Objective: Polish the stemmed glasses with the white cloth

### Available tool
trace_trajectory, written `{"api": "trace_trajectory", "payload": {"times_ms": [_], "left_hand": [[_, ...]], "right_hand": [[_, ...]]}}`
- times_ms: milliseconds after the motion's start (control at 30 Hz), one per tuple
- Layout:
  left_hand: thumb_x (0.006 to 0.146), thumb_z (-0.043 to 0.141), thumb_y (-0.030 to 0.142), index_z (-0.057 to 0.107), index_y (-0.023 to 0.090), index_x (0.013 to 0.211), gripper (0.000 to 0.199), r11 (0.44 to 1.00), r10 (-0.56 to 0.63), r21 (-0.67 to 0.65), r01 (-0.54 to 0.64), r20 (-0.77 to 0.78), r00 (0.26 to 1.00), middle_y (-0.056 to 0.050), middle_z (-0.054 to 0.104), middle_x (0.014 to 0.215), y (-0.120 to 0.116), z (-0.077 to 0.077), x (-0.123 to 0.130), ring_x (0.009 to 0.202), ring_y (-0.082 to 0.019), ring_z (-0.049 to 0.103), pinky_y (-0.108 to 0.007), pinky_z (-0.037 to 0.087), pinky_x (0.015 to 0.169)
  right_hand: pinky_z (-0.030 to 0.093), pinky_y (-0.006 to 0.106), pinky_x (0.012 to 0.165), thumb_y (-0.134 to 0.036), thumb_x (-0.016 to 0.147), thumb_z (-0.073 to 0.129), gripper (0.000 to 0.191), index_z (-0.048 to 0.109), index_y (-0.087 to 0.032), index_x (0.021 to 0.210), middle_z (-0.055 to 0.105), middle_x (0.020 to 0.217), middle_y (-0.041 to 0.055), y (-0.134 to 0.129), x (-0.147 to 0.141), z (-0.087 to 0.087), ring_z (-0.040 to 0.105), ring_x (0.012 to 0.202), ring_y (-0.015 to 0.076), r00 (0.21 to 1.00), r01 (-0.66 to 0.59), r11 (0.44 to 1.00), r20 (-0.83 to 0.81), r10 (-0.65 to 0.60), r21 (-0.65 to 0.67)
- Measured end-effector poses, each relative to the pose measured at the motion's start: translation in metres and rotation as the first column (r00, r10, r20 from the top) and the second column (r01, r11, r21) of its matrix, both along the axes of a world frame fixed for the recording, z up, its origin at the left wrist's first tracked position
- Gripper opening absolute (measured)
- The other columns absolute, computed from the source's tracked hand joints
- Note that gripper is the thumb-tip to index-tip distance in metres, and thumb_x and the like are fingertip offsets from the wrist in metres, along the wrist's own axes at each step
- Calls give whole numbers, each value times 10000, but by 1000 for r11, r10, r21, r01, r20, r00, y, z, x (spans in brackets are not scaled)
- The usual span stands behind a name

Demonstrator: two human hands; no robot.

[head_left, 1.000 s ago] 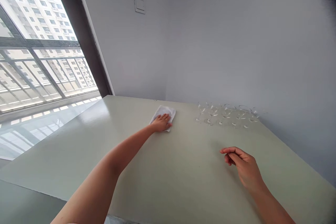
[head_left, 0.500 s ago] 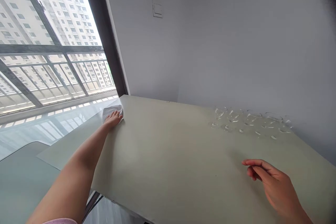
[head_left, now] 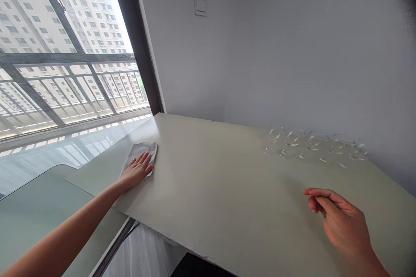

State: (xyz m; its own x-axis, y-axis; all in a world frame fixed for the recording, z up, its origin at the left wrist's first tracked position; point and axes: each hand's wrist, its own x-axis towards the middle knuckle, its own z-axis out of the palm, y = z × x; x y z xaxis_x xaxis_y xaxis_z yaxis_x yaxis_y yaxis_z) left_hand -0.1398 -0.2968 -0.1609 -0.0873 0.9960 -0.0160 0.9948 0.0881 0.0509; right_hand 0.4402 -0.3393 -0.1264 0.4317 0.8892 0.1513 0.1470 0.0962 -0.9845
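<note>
A pale grey-white cloth (head_left: 132, 152) lies flat on the left part of the light tabletop (head_left: 208, 173). My left hand (head_left: 138, 169) rests palm down on it, fingers spread, covering its lower right part. On the right, my right hand (head_left: 341, 216) hovers over the tabletop with its fingers curled and the thumb near the index finger. Nothing shows between those fingers. Beyond it, several clear stemmed glasses (head_left: 318, 140) stand in rows near the wall, apart from both hands.
A grey wall (head_left: 292, 52) with a switch (head_left: 200, 5) rises behind the tabletop. A dark-framed window (head_left: 78, 56) is at the left. A lower glass-like surface (head_left: 39, 207) adjoins the table's left edge, and a black object (head_left: 198, 266) shows below the front edge.
My left hand and the cloth have moved nearer to me along the tabletop's left side. My right hand keeps nearly the same pose. The view has shifted slightly.
</note>
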Motion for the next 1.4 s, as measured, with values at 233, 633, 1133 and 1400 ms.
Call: {"api": "trace_trajectory", "payload": {"times_ms": [233,633,1133,1400], "left_hand": [[844,357,500,275,232,1374,600,882,-471,109,459,164,867,-61,216,1441,-21,10,111,1337,-223,157,-395,103,1092],[842,257,573,181,161,1396,694,590,-800,27,807,160,579,-116,94,1467,11,13,258,1351,-245,40,-429,52,1086],[863,396,332,458,244,1157,313,828,-546,481,288,810,214,-77,443,1295,-7,24,355,1200,-212,408,-407,359,979],[814,476,210,443,213,1110,298,617,-768,756,219,518,377,-101,471,1178,12,23,305,1115,-220,443,-434,373,928]], "right_hand": [[372,265,471,-239,643,586,56,629,-203,643,626,784,45,-1,-2,-1,468,532,109,992,-90,996,-90,89,-4],[363,271,500,-190,690,535,90,623,-196,671,618,755,48,-5,-4,5,454,521,106,987,-137,990,-81,139,30],[465,342,757,-304,826,401,235,617,-216,855,610,1017,64,0,-11,-11,560,924,204,842,-90,996,535,74,3],[264,494,1043,-509,867,343,574,407,-147,1308,284,1419,140,26,-72,-8,191,1321,299,396,-356,914,854,336,-195]]}}
